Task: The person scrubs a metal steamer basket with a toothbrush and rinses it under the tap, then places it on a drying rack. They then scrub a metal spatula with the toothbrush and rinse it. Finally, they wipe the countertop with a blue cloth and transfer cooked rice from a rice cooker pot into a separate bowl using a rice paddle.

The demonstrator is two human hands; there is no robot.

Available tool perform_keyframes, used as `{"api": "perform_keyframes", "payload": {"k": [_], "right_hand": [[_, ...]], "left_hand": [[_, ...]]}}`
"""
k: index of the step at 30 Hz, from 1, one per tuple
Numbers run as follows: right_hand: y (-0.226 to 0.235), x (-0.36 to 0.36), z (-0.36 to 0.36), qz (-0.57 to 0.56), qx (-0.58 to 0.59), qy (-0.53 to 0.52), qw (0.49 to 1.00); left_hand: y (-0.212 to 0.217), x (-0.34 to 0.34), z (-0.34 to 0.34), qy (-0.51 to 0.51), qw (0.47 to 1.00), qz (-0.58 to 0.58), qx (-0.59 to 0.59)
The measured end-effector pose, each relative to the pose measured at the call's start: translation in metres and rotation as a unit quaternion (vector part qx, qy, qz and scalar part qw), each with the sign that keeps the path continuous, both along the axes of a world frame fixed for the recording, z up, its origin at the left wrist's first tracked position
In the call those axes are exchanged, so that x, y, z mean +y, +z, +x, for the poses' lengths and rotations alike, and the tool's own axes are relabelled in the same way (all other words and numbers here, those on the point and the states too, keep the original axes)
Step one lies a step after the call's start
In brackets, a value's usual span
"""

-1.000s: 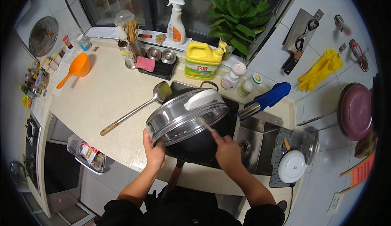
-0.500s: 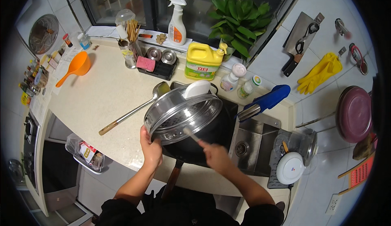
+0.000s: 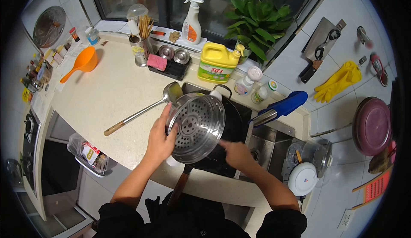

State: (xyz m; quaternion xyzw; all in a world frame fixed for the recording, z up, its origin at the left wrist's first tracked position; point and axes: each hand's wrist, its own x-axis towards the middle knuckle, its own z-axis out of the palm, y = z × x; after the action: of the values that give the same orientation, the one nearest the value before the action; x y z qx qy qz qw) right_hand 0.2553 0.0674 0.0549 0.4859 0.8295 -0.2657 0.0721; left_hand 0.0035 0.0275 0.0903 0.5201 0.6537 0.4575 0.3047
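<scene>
Tilted since a second ago: steamer insert (image 3: 196, 131), then nearly level, now turned up on edge so I see its perforated base.

- Steamer insert: round, steel, held over the black wok (image 3: 231, 128) at the table's near edge, beside the sink (image 3: 267, 141).
- Left hand (image 3: 160, 141): fingers spread, palm pressed against the insert's left rim.
- Right hand (image 3: 235, 152): fingers drawn together at the insert's lower right rim; exact grip I cannot tell.
- Wok handle (image 3: 180, 186): juts past the table's near edge.
- Ladle (image 3: 141, 111): wooden-handled, lying on the table (image 3: 107, 96) just left of the insert.
- Yellow detergent jug (image 3: 216, 62): far edge.
- Orange scoop (image 3: 81, 64): far left corner.
- Blue-handled tool (image 3: 280, 107): right of the wok.
</scene>
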Motion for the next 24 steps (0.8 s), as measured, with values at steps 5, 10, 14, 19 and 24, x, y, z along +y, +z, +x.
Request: {"api": "perform_keyframes", "payload": {"k": [5,10,14,19,24], "right_hand": [[-0.009,-0.011,0.001,0.078,-0.050,0.003,0.996],[0.011,0.008,-0.007,0.260,-0.114,0.002,0.959],[0.005,-0.027,-0.018,-0.003,0.055,0.024,0.998],[0.016,-0.031,-0.031,-0.450,0.336,-0.244,0.791],[-0.004,-0.031,-0.020,-0.342,0.376,-0.148,0.848]], "left_hand": [[0.015,0.015,-0.012,-0.049,0.988,-0.028,0.143],[0.030,0.031,-0.019,-0.093,0.979,0.009,0.183],[0.063,0.036,-0.012,-0.091,0.969,0.000,0.228],[0.074,0.033,-0.008,-0.075,0.945,0.075,0.310],[0.085,0.028,-0.006,-0.082,0.942,0.124,0.302]]}}
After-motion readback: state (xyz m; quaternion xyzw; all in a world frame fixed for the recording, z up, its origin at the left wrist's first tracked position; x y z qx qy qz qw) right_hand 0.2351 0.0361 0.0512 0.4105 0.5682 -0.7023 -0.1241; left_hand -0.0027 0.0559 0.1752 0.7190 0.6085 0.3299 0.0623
